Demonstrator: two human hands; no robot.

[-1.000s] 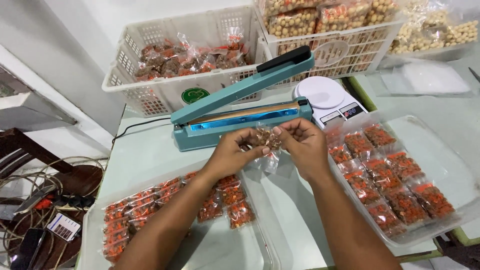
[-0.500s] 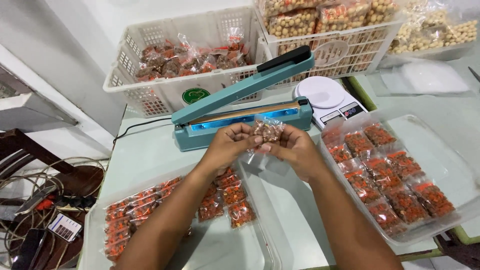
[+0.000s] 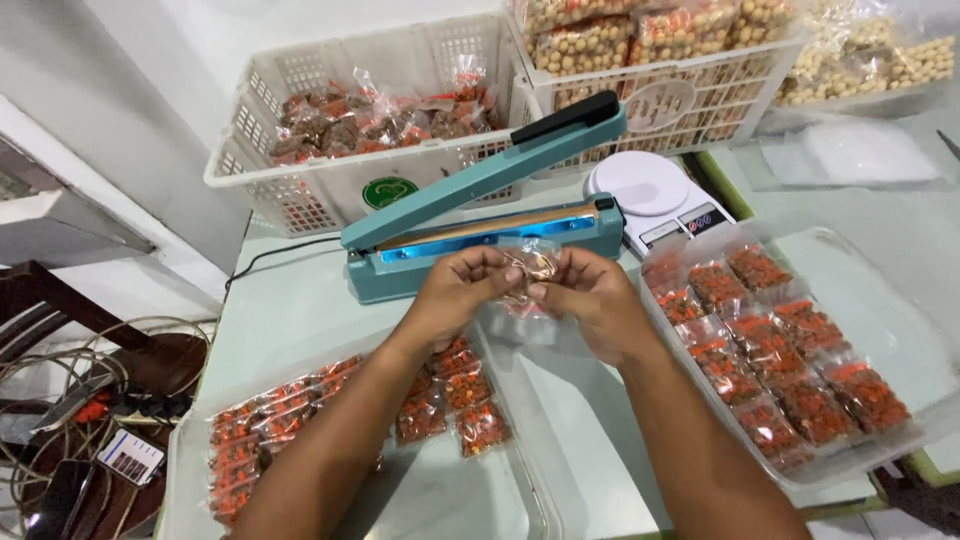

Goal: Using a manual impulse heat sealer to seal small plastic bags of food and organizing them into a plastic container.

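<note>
Left hand (image 3: 455,295) and right hand (image 3: 590,295), fingers pinching one small clear snack packet (image 3: 527,268), before blue heat sealer (image 3: 480,225)

A single head-worn view looks steeply down and forward over the bench (image 3: 300,310) from the near edge. It sits close above both forearms, facing the far white wall. A teal heat sealer (image 3: 480,225) lies centre, baskets far, trays left and right.

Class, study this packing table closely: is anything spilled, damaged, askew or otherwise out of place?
Nothing stands out. Both hands, left hand and right hand, hold one small clear packet before the open teal sealer. Packets lie inside the right tray and left tray; no spills show.
</note>
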